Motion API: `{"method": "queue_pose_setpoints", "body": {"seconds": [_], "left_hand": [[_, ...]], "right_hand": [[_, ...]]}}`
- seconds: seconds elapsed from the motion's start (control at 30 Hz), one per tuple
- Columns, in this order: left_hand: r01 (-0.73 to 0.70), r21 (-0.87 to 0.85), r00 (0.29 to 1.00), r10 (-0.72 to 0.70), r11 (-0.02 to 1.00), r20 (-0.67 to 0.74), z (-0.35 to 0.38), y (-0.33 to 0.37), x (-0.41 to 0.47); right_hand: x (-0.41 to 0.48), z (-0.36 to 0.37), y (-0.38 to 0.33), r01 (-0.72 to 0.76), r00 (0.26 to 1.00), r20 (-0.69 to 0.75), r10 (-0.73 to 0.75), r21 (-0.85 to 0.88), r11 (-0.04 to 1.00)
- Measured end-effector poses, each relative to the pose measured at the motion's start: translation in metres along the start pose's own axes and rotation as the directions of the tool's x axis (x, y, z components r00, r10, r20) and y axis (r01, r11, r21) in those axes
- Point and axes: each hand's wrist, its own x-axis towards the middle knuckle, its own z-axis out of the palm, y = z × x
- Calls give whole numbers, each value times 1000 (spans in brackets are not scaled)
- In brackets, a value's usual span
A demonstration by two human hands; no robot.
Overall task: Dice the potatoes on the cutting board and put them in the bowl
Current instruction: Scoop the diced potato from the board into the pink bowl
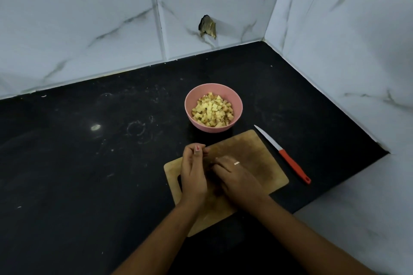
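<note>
Pale-yellow potato cubes [212, 110], perhaps skin-on, fill pink bowl [235, 96].

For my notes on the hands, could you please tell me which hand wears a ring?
The right hand: a pale ring sits on one finger; the left hand shows only a painted nail.

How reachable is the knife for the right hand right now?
Probably yes. The right hand lies flat on the board, seemingly empty; the knife lies on the counter just right of the board, handle toward the person, nothing between them.
</note>
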Motion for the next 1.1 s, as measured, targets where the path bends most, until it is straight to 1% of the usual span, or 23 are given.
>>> {"method": "queue_pose_setpoints", "body": {"seconds": [0.07,0.13,0.2,0.4,0.47,0.57,0.63,0.87,1.1], "left_hand": [[-21,29,1000,20,999,16,-1,-4,0],[-28,41,1000,27,999,13,-2,-6,0],[-24,43,1000,24,999,5,-2,-6,1],[5,38,1000,-5,999,-1,-2,-6,2],[15,27,1000,-15,1000,-5,-1,-6,2],[36,30,999,-35,999,-22,0,-4,3],[45,16,998,-45,999,-36,1,-3,3],[56,7,997,-56,998,-53,3,0,3],[95,-44,991,-99,994,-89,5,6,5]], "right_hand": [[7,-3,14,66,998,-15,-69,-149,987],[15,-5,27,29,999,-26,-35,-218,975],[24,-6,37,-22,1000,-22,18,-200,980],[33,-2,45,31,999,47,-22,-199,979],[32,-1,45,41,999,24,-36,-220,975],[30,0,45,66,995,-59,-83,-246,967],[29,1,45,54,994,-78,-74,-235,970],[32,-9,41,92,995,61,-80,-218,972],[36,-18,38,121,978,197,-63,-299,947]]}}
